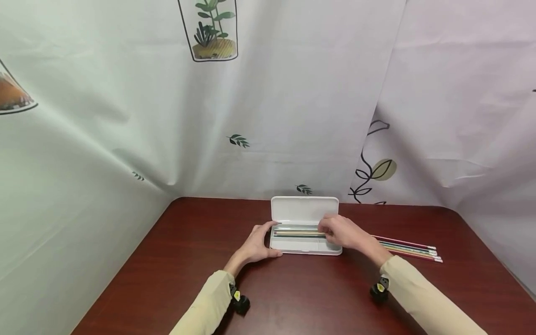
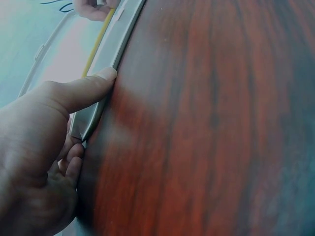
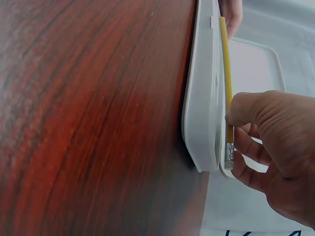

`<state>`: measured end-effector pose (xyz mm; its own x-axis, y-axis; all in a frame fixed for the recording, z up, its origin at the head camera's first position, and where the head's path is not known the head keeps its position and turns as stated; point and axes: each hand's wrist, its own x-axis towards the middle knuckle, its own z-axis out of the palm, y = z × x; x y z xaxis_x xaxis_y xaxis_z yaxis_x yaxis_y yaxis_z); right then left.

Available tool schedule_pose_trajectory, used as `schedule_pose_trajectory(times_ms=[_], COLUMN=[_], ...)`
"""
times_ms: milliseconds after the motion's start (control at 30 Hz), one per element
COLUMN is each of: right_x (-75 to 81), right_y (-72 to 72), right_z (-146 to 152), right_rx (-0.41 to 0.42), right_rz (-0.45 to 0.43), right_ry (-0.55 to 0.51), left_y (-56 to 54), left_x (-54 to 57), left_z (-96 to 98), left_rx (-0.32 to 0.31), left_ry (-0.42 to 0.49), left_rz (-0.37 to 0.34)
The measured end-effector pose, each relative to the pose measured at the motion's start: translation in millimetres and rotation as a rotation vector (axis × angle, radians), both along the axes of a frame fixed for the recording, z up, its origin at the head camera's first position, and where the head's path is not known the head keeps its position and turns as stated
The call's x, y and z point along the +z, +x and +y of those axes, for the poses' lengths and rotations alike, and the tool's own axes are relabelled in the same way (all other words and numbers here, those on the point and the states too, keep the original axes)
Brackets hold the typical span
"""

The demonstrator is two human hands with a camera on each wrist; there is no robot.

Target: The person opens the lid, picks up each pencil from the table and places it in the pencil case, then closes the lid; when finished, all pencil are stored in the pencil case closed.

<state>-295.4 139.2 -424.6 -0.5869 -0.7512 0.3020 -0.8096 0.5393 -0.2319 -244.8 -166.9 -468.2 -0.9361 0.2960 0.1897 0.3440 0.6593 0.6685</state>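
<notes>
A white pencil case (image 1: 289, 245) lies with its lid (image 1: 303, 209) raised at the back. Several pencils (image 1: 293, 234) rest lengthwise in it. My left hand (image 1: 253, 244) holds the case's left end, thumb along the front edge and fingers round the end and back corner. Over the right half of the case, my right hand (image 1: 341, 230) pinches a yellow pencil (image 3: 228, 73) near its eraser end, thumb on one side and fingers on the other. In the right wrist view this pencil runs along the case, its metal band and eraser showing past the thumb.
To the right, several more pencils (image 1: 412, 249) lie side by side on the dark red wooden table (image 1: 310, 288), partly behind my right forearm. A printed white cloth (image 1: 293, 116) hangs behind the table and along its sides.
</notes>
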Motion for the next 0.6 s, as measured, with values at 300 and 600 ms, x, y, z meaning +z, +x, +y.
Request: schedule_pose_trajectory(times_ms=[300, 600], right_x=[-0.6, -3.8], right_y=[-1.3, -4.9], right_z=[-6.5, -11.1], right_rx=[0.029, 0.051], right_rz=[0.011, 0.011], right_ry=[-0.008, 0.000], left_y=[-1.3, 0.3], left_x=[-0.5, 0.7], left_z=[-0.6, -0.7], left_rx=[-0.003, 0.003], left_ry=[-0.004, -0.001], left_rz=[0.001, -0.009])
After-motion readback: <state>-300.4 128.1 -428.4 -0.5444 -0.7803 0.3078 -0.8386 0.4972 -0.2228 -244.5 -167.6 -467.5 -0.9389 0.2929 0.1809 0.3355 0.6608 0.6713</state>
